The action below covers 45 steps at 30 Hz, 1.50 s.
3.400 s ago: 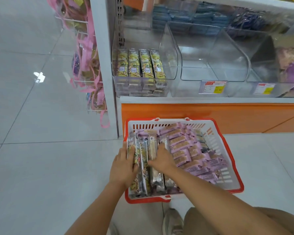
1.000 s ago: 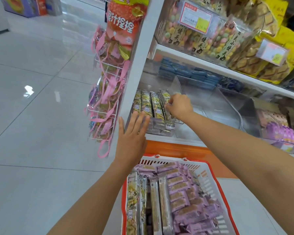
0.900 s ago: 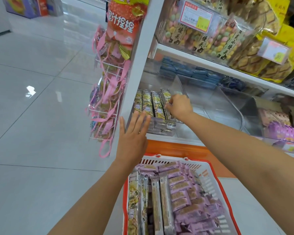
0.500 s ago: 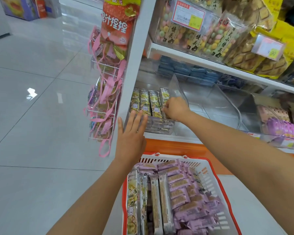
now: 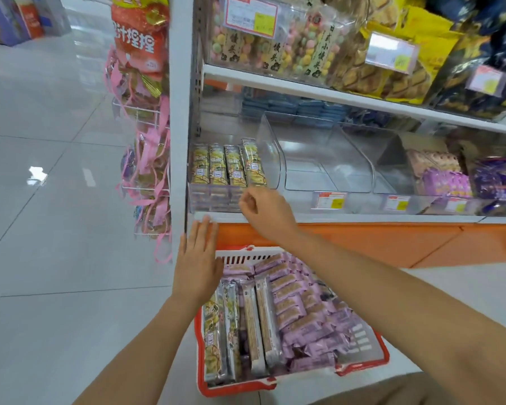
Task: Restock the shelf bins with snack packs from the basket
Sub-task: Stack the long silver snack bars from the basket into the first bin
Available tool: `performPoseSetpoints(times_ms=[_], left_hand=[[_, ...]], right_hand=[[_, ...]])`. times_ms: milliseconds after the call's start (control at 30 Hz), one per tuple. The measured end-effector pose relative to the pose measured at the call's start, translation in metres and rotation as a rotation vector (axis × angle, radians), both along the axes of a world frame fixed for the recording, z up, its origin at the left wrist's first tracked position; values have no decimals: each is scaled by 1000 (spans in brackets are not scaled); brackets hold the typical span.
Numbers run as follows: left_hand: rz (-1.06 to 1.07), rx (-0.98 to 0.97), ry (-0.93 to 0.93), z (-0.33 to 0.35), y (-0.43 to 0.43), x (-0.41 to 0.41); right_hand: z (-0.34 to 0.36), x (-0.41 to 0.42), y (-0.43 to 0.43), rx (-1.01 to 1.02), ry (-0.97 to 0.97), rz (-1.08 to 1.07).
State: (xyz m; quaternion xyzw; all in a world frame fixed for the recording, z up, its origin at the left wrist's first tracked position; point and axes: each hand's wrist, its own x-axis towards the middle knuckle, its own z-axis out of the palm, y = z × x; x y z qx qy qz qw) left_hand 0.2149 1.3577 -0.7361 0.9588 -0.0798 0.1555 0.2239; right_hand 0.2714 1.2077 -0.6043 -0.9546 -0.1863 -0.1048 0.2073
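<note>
Lying in bin (image 5: 273, 152), snack packs (image 5: 227, 166), long axes front-to-back

The pale tiled floor (image 5: 56, 258) carries a red-rimmed basket (image 5: 237, 388) — just above, the white lower shelf (image 5: 348, 219) bears a row of clear bins (image 5: 327, 168).

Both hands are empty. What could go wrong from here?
The rightmost yellow pack in the left bin sits higher than its neighbours; the right hand close below might knock it out. The basket mixes long packs and purple packs, so one could land in the wrong bin.
</note>
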Motion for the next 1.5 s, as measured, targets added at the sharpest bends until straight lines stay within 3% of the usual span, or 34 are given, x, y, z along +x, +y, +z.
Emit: performPoseSetpoints(times_ms=[200,333,533,800,967,1200,1300,1433,1500], left_hand=[[-6,82,427,-42,-7,-45],[-41,102,579,-58,-15,-61],[-64,144,615,-79,-17,-70],[-45,198,591,-81,-18,-69],[-46,188,599,-75,-18,-67],[-39,186,653,-53,-19,-48],[46,-127,613,-33,-30,-36],[186,-1011,749,5,-49,-24],[216,-1259,764,18,-51,-18]], right_hand=[[-81,-41,-33,-93,305,-137],[-133,-66,-50,-239,488,-178],[-185,-79,-60,-372,727,-328],[-202,-83,-59,-359,773,-379],[-193,-76,-65,-282,787,-386],[-147,-60,-83,216,847,-337],[-115,-58,-84,517,947,-295],[-83,-62,-84,761,1099,-162],[-72,-64,-83,812,1151,-128]])
